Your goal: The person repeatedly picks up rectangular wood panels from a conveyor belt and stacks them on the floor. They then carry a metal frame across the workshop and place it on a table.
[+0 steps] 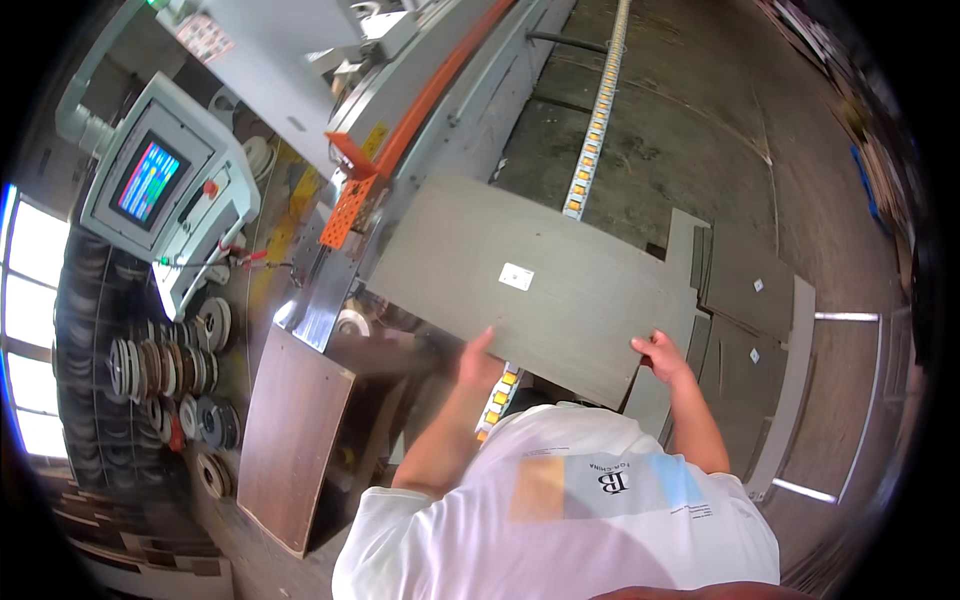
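A large flat grey-brown board (450,240) with a white label (516,276) spans the space in front of me. My left hand (476,362) grips its near edge, thumb on the upper face and the other fingers hidden below, a little blurred. At the right end, my right hand (660,356) is closed on the board's edge, its thumb also on top. The board's far left part reaches the metal bed of a machine (480,110), beside an orange perforated guard (352,212). Its middle lies across the line of a roller track (595,130) with yellow wheels.
To the right, stacked grey boards (745,290) lie beside a metal frame (880,400). On the left are a control panel (150,180) with a lit screen, rolls of edge banding (165,370), and a brown wooden box (295,430) near the machine's end.
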A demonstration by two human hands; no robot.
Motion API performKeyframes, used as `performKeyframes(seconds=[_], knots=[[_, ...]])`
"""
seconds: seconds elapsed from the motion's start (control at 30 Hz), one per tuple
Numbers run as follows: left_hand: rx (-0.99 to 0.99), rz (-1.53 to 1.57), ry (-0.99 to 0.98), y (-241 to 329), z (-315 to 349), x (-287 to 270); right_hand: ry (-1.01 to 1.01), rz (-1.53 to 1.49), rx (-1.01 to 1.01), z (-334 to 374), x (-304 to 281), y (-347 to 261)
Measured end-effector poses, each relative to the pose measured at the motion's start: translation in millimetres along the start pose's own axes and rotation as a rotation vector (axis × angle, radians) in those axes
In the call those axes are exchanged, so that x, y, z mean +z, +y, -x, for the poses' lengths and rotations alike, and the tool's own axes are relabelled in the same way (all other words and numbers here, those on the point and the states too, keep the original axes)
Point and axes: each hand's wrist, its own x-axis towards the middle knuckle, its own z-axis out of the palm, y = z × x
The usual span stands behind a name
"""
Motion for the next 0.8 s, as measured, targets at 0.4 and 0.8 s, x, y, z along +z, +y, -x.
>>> performKeyframes(seconds=[0.4,0.8], knots=[[0.404,-0.377,0.117,69,27,-127,-0.257,0.617,0.042,-56,119,18],[0.516,-0.557,0.772,7,48,-90,-0.433,1.099,-0.230,-80,203,-26]])
